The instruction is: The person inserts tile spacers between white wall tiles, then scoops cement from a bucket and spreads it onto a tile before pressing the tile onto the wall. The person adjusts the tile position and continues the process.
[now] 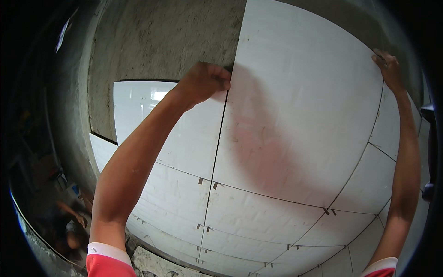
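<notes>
A large glossy white wall tile (304, 92) stands against the wall above rows of similar tiles. At its left edge is my left hand (203, 84), closed, with the fingertips pressed together by the joint. Whatever lies between those fingertips is too small or hidden to make out. Beneath that hand is the neighbouring white tile (138, 106), whose top edge sits lower. My right hand (389, 69) is up at the large tile's top right corner, its fingers bent over the edge. Small dark spacers (215, 185) stick out of the joints below.
Rough grey cement wall (175, 41) shows above and left of the tiles. A lower tile (102, 150) juts out at the left. Another person (71, 226) is low at the left, partly in shadow. Pale slabs or rubble (159, 265) lie at the wall's foot.
</notes>
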{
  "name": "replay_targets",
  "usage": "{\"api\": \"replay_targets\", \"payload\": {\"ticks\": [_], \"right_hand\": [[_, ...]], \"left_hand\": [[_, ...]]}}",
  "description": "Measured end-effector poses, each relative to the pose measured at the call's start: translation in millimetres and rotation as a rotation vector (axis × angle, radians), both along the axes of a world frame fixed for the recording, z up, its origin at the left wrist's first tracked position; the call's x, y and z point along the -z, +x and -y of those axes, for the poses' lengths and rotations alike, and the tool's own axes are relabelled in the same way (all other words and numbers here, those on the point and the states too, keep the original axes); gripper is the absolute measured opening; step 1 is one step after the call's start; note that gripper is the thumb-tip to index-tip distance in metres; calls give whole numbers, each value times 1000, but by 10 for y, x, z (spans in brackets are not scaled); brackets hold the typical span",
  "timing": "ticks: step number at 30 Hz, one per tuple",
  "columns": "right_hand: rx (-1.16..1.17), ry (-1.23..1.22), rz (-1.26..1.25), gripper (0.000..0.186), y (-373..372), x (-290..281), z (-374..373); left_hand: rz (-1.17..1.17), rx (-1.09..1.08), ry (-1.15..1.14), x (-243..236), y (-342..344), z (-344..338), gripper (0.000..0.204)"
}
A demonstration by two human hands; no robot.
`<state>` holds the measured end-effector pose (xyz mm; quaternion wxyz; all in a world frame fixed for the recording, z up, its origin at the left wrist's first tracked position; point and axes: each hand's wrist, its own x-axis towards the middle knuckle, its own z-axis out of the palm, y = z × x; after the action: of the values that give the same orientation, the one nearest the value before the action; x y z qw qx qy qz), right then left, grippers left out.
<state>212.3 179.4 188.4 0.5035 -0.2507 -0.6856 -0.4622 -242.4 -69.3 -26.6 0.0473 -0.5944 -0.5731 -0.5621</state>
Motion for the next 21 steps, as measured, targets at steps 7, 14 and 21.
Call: {"api": "replay_targets", "payload": {"ticks": [7,14,21], "right_hand": [[-120,-28,48,48,58,-50,-8],[-46,-35,-2,41,-39,-11,104],[-5,420,-81,19,-507,721,339]], "left_hand": [[-14,-12,-9,-11,70,71,23],[-190,-66,27,37,2,72,24],[-104,-62,31,88,156,119,26]]}}
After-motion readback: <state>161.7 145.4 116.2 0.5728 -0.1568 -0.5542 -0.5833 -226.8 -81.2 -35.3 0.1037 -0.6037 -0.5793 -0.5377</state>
